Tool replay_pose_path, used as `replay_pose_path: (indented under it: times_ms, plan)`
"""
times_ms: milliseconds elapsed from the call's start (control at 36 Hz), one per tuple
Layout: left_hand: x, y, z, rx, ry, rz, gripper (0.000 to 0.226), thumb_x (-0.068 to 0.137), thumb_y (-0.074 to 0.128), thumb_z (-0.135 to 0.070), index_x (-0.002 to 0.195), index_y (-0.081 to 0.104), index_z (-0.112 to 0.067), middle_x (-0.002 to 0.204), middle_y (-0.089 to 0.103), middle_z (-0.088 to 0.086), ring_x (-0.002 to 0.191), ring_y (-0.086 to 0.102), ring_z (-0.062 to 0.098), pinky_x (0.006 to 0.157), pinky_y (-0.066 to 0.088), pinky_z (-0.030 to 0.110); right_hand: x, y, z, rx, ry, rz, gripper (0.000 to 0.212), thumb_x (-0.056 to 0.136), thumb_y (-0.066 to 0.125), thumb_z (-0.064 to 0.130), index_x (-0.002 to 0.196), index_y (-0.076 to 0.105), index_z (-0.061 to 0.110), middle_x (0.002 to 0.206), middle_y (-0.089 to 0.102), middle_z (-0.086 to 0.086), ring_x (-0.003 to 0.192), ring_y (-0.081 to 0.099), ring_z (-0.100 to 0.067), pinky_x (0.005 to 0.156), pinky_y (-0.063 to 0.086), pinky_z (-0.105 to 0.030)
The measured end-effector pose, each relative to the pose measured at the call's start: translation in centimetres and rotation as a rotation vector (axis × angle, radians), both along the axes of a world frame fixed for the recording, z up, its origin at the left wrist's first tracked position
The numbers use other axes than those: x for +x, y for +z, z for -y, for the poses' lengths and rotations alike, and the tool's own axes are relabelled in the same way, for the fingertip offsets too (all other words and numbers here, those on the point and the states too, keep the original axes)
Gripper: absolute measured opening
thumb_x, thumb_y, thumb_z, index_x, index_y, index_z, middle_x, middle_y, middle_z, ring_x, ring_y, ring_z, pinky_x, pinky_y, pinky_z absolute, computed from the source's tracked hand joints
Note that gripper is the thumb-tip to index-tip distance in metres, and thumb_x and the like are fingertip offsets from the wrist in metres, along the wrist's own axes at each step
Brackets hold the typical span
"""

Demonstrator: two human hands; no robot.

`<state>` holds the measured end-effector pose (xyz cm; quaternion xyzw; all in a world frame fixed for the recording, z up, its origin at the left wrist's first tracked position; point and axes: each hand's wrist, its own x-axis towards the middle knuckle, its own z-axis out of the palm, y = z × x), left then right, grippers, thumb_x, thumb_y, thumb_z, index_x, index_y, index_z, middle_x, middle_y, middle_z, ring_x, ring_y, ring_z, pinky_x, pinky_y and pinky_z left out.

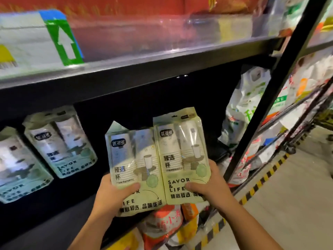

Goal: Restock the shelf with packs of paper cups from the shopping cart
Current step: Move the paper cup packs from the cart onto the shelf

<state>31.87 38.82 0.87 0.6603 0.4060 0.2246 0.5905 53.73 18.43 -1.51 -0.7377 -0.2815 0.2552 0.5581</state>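
- While both hands are raised in front of the dark shelf (54,222), each one holds its own pack of paper cups.
- The left hand (115,193) grips the left pack (137,170) near its lower left corner, with the thumb curled across the printed front and the other fingers hidden behind it.
- The right hand (209,184) grips the right pack (182,152) at its lower right corner in the same way, with the thumb lying over the front by the words "SAVOR & LIFE".
- The two held packs stand upright side by side with their inner edges touching. The right one sits a little higher, and its edge lies just over the left one.
- They are in front of the shelf's open bay, towards its right part. It cannot be told whether their lower ends touch the shelf's front edge.
- Further left on the same shelf stand two more packs of the same kind, a nearer pack (59,141) and an outer pack (19,166). Both are blurred and lean to the left.
- On the shelf above, behind a clear plastic guard (162,33), a white box (23,38) bears a green arrow pointing up.
- At the right end of the bay lie white plastic bags (241,109), just beside a black upright post (270,94).
- Below the held packs are orange and white bags (167,224).
- Yellow and black striped tape (266,175) runs along the floor at the foot of the rack.
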Motion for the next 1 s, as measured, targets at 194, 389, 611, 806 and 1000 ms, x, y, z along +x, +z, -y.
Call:
replay_pose_path:
  times_ms: [194,389,611,806,1000]
  plan:
    - [3.2,-1.6,-2.2,-0.107,0.166,-0.086,0.027,0.062,0.096,-0.017,0.082,0.079,-0.018,0.078,0.079,-0.004,0.085,0.075,0.024,0.083,0.06,0.044,3.5,-0.7,-2.8,0.028,0.036,-0.011,0.083,0.065,0.092,0.001,0.131,0.044,0.018,0.115,0.071,0.0,0.103,0.071,-0.013,0.074,0.058,-0.025]
    - [6.0,-2.9,-2.5,-0.105,0.338,-0.085,0.023,0.064,0.095,-0.027,0.075,0.078,-0.016,0.065,0.075,-0.009,0.076,0.071,0.018,0.07,0.056,0.035,8.0,-1.3,-6.3,-0.012,0.126,0.041,0.083,0.062,0.097,0.024,0.119,0.043,0.051,0.113,0.068,0.018,0.102,0.067,0.0,0.083,0.056,-0.027]
    - [9.4,-3.8,-1.1,0.058,0.507,-0.089,0.023,0.062,0.096,-0.017,0.071,0.076,-0.016,0.059,0.072,-0.011,0.062,0.066,0.012,0.057,0.051,0.026,14.1,-3.1,-9.8,-0.101,0.273,0.08,0.077,0.053,0.099,0.031,0.11,0.049,0.046,0.106,0.073,0.008,0.099,0.071,-0.009,0.081,0.061,-0.037]
    - [11.9,-4.9,0.8,0.271,0.568,-0.082,0.043,0.064,0.095,-0.012,0.094,0.067,-0.027,0.083,0.075,-0.011,0.073,0.066,-0.006,0.063,0.049,0.013,15.4,-4.0,-11.7,-0.325,0.338,0.13,0.051,0.062,0.094,0.044,0.083,0.052,0.024,0.098,0.064,-0.002,0.09,0.067,-0.024,0.073,0.052,-0.022]
    - [13.0,-6.3,1.5,0.281,0.697,-0.122,0.07,0.067,0.094,-0.022,0.119,0.049,-0.017,0.109,0.061,-0.01,0.096,0.061,-0.003,0.072,0.046,0.01,16.8,-6.8,-12.6,-0.15,0.28,0.318,0.088,0.047,0.087,0.064,0.112,0.061,0.012,0.106,0.054,-0.006,0.101,0.058,-0.03,0.091,0.052,-0.048]
